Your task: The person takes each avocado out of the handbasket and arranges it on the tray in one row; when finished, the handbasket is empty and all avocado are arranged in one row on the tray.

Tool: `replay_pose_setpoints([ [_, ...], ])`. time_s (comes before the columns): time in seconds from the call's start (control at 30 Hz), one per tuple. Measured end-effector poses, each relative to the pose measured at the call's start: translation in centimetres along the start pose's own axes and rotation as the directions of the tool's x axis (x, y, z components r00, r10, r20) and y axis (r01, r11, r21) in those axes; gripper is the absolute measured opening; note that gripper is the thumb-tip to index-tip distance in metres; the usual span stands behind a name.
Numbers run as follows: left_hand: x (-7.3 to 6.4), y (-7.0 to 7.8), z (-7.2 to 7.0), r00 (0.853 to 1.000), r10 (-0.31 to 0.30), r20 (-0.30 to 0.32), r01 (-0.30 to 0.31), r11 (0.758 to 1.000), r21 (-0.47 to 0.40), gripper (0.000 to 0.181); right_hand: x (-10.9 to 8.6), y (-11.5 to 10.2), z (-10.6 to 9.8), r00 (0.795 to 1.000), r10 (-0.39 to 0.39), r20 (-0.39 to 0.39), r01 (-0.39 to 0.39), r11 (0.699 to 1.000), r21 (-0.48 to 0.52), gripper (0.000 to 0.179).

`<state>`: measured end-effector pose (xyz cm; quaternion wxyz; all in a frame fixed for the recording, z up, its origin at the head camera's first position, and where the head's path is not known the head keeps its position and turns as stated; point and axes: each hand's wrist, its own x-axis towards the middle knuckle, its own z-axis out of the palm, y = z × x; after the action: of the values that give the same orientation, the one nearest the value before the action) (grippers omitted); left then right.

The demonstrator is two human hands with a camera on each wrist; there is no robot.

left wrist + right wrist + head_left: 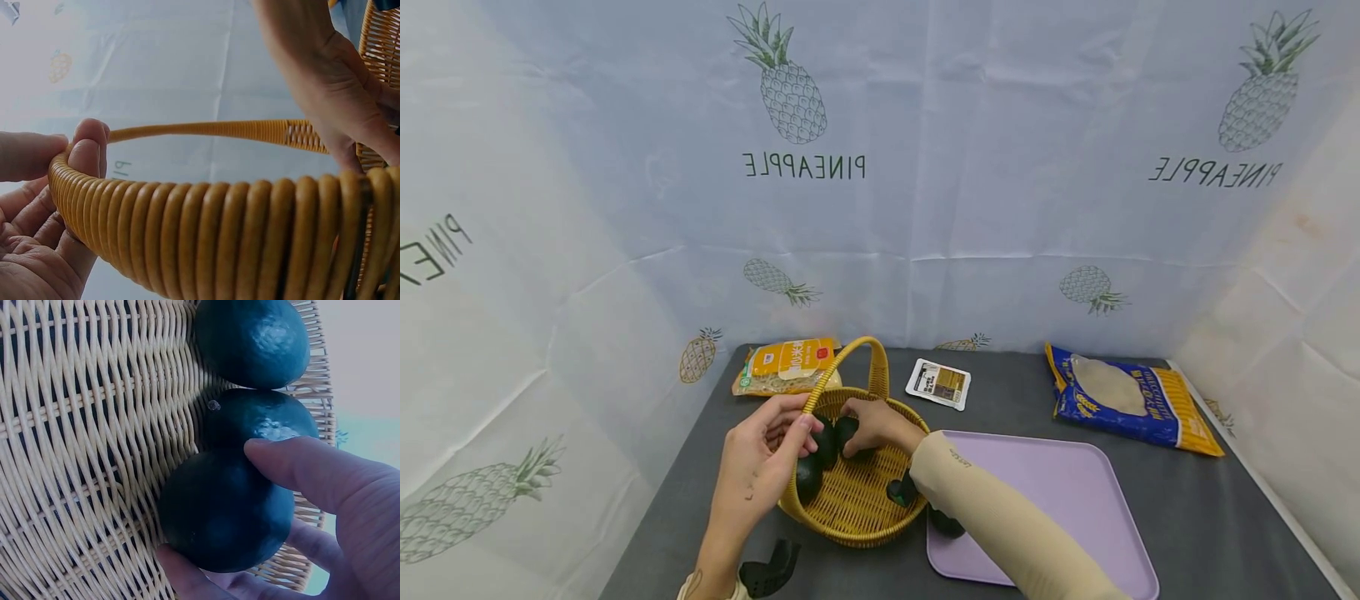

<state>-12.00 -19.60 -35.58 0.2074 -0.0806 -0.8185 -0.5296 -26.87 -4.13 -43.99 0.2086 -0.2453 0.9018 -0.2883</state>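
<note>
A yellow wicker basket (862, 533) with an arched handle (880, 367) stands on the dark table. My left hand (758, 462) grips the handle's left side, thumb and fingers pinching it in the left wrist view. Reaching into the basket, my right hand (877, 423) holds a dark green avocado (225, 512), its thumb and fingers around the fruit. Two more avocados, a middle one (262, 415) and a far one (253, 340), lie in a row beside it along the basket wall. Another avocado (946, 523) sits on the lilac tray (1060, 492), partly covered by my right sleeve.
Behind the basket lies an orange-and-clear food packet (790, 367). A small white packet (938, 383) is at the back middle, and a blue-and-yellow bag (1127, 400) at the back right. A pineapple-print cloth (962, 208) hangs behind the table (677, 517).
</note>
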Motion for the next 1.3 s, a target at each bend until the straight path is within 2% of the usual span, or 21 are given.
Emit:
replay_pose_setpoints([
  [0.43,-0.2,0.1,0.2,1.000,-0.001,0.006,0.001,1.000,-0.006,0.022,-0.2,0.8,0.5,0.999,0.006,-0.035,-0.007,1.000,-0.021,0.055],
  [0.7,-0.3,0.2,0.2,1.000,-0.021,-0.003,0.021,1.000,-0.013,0.022,-0.5,1.2,0.0,0.995,-0.050,-0.081,0.050,0.999,-0.002,0.052],
  [0.8,-0.3,0.2,0.1,1.000,-0.028,-0.005,0.028,1.000,-0.010,0.023,-0.8,1.1,-0.4,0.994,-0.060,-0.096,0.065,0.997,0.041,0.055],
  [0.97,-0.3,0.3,0.1,1.000,-0.019,-0.003,0.019,1.000,-0.007,0.023,-2.1,0.9,-1.4,0.993,-0.052,-0.108,0.070,0.982,0.175,0.059],
  [1.17,-0.3,0.3,0.1,1.000,-0.014,-0.004,0.014,1.000,-0.002,0.023,-3.9,0.9,-2.8,0.993,-0.058,-0.103,0.088,0.943,0.320,0.060],
  [1.3,-0.4,0.3,0.1,1.000,-0.010,-0.004,0.010,1.000,0.000,0.023,-5.2,1.2,-3.7,0.990,-0.070,-0.118,0.108,0.928,0.358,0.062],
])
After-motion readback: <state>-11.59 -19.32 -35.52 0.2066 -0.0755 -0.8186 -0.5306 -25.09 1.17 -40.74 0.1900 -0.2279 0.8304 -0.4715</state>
